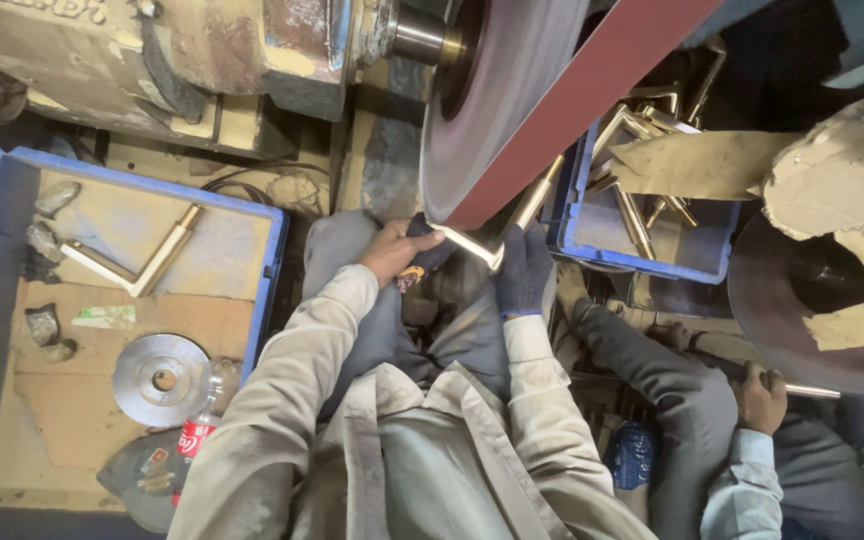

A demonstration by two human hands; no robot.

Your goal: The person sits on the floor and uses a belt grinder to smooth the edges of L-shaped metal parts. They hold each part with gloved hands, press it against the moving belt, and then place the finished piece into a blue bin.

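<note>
I hold an L-shaped brass piece [497, 232] against the underside of a large sanding wheel [497, 90] that carries a dark red abrasive belt [592, 90]. My left hand [392, 250], bare, grips one arm of the piece through a dark cloth pad. The bend of the piece sits in my right hand [524, 268], which wears a dark blue glove. The other arm of the brass piece points up along the belt. Both hands sit just below the wheel's rim, above my grey-trousered knees.
A blue tray [12, 180] on my left holds another L-shaped brass piece [137, 262], a metal disc [160, 378], stones and a plastic bottle [202, 415]. A blue bin [652, 250] of several brass pieces stands on the right. Another person's hand [760, 398] works at a second wheel [802, 300].
</note>
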